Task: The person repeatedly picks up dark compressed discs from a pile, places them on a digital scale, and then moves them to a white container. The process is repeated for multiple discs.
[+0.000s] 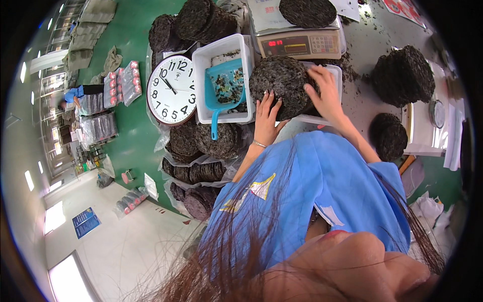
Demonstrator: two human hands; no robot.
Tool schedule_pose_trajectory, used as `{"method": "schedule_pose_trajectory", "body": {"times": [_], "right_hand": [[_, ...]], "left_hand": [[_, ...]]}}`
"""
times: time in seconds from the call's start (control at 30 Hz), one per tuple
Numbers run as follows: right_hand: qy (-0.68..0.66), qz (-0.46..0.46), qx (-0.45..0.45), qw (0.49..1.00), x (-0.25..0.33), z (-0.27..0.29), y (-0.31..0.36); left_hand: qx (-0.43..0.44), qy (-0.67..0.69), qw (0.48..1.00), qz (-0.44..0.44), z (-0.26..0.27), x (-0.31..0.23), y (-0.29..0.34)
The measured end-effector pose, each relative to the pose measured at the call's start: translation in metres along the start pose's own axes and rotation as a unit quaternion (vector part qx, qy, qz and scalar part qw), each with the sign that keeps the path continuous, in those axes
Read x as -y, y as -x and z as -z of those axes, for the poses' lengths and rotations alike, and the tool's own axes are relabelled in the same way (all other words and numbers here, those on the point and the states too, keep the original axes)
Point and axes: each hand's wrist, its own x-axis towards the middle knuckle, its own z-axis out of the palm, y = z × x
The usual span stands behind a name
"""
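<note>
A thick, dark round stack of dried seaweed cakes (279,80) is in front of me, over a white plastic tray (338,83). My left hand (266,118) rests on its near left side, fingers spread across the rough surface and the thumb low at the near edge. Around the right edge curls my right hand (324,90), with its thumb on the near face. Between them both hands hold the stack. Just beyond stands a digital scale (302,45) with a lit red display, and another round seaweed cake (308,12) lies on its pan.
Left of the stack, a white bin (201,58) holds a blue dustpan (224,80) with scraps. Beside it is a round wall clock (172,89). More seaweed stacks stand at the right (402,75) and left (204,22). Dark crumbs litter the tabletop (365,55).
</note>
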Motion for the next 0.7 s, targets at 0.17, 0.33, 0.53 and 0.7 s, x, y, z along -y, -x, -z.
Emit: {"method": "schedule_pose_trajectory", "body": {"times": [0.17, 0.33, 0.53, 0.7], "right_hand": [[0.108, 0.079, -0.094, 0.986, -0.08, -0.001, -0.101], [0.368, 0.085, 0.053, 0.924, -0.144, -0.015, -0.162], [0.316, 0.19, 0.017, 0.929, -0.141, -0.002, -0.193], [0.152, 0.299, -0.119, 0.934, 0.006, -0.022, -0.268]], "left_hand": [[-0.008, -0.012, 1.0, -0.007, -0.004, -0.004, -0.012], [-0.013, -0.013, 1.0, -0.016, -0.011, -0.004, -0.026], [-0.034, 0.009, 0.999, -0.008, -0.011, 0.0, -0.037], [-0.025, -0.017, 1.0, 0.009, -0.014, -0.006, -0.042]]}}
